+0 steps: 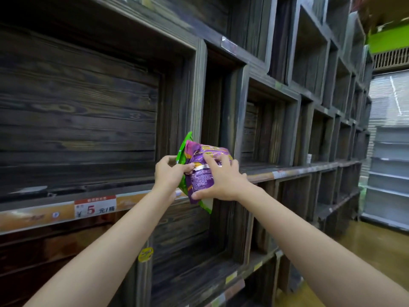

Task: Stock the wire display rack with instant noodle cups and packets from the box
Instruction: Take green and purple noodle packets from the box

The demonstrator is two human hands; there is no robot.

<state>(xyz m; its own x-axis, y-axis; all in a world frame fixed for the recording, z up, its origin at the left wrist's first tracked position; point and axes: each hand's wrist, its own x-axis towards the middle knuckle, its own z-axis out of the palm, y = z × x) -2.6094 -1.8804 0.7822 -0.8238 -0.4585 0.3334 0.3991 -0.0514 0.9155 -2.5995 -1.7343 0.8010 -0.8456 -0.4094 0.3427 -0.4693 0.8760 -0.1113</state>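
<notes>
both forearms reach up and forward from the bottom of the view toward a wall of dark wooden shelving. the left hand [169,173] is closed on the left side of the packets, thumb in front and fingers behind. the right hand [219,178] is clamped over the front of the purple packet [199,173], fingers spread across its face and thumb under its lower edge. a green packet [183,147] sits directly behind the purple one, pressed against it, its top corner and bottom corner showing past the purple edges. both packets are held upright, slightly tilted, between the two hands.

the packets hang just in front of the shelf edge [137,198] and in front of the upright post between the wide left compartment [88,107] and a narrower compartment [218,111] to the right. they do not appear to rest on the shelf. a price label [95,206] sits on the shelf edge, left of the hands.

step in hand, as judged: carrying packets to a compartment for placing. the next move likely calls for choosing one compartment, clearing the post, and setting the packets down upright before releasing. neither the box nor any wire rack is in view; every compartment visible here holds no stock. farther right, the shelving recedes toward pale metal shelves [389,173].
</notes>
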